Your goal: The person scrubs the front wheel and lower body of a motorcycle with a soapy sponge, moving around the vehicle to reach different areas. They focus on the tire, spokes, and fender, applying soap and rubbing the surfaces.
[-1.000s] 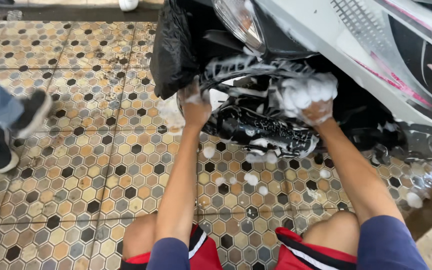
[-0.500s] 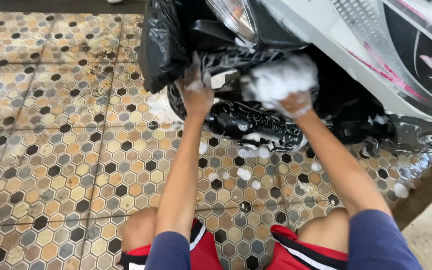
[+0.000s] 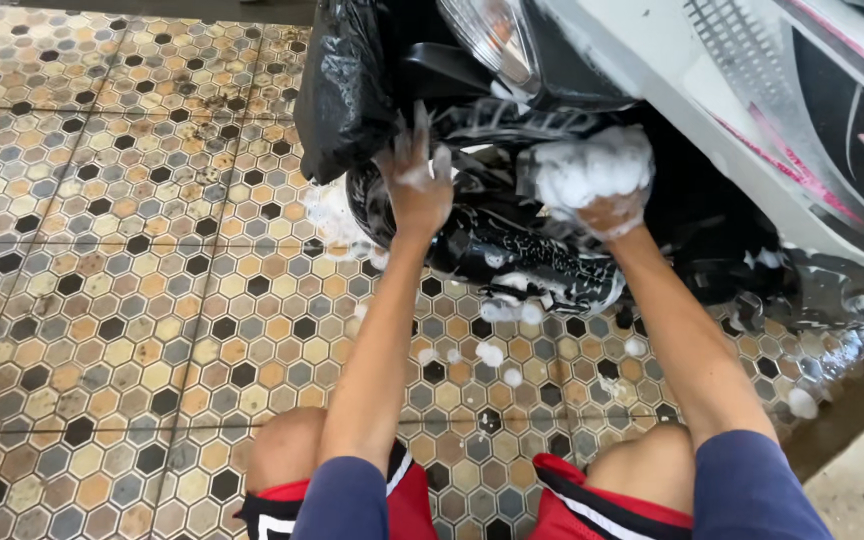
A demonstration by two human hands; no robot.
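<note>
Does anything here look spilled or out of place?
Yes: blobs of white foam lie scattered on the hexagon-tiled floor beneath the scooter's soapy front tyre. The right hand is smothered in lather; the left hand presses the tyre.

Tyre (image 3: pixel 492 245): black rubber, wet and glossy, flecked with white foam. Scooter body panel (image 3: pixel 712 110): smooth glossy white plastic. Bag (image 3: pixel 337 95): thin black plastic, crinkled, shiny. Floor (image 3: pixel 132 290): glazed hexagon-patterned tile, wet. Sponge (image 3: pixel 592 170) in right hand (image 3: pixel 614 212): thick white lather.
</note>
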